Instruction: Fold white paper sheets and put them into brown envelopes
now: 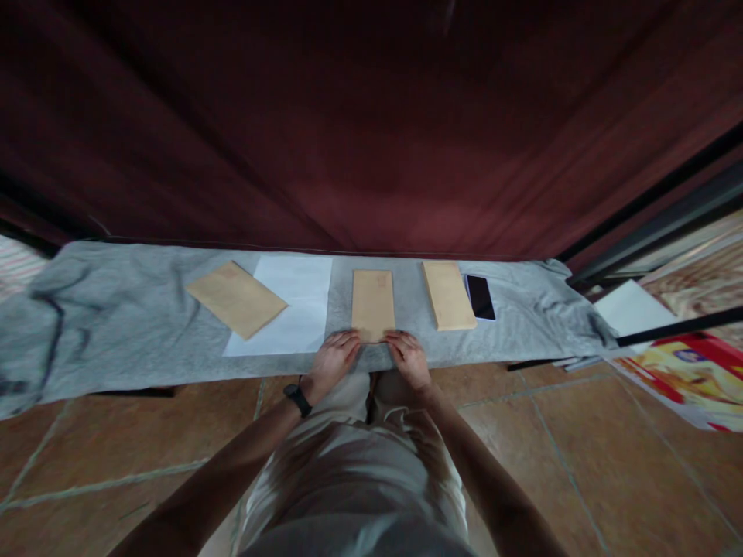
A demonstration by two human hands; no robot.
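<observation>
A brown paper envelope [372, 303] lies upright in front of me on the grey cloth. My left hand [337, 354] is at its near left corner, fingers closed together on the edge. At the near right corner, my right hand [409, 356] pinches the same edge. The fingertips partly cover the envelope's bottom end. To the left, another brown envelope [237, 300] lies at a slant, overlapping a white sheet of paper [295, 302]. On the right sits a thick stack of brown envelopes [446, 295], touching or nearly touching a dark phone [481, 297].
A grey cloth [139, 309] covers the narrow table. Behind it hangs a dark red curtain [371, 139]. Dark metal bars [662, 232] stand at the right, near a red and yellow box [690, 379] and a white sheet. Below is a tiled floor [522, 433].
</observation>
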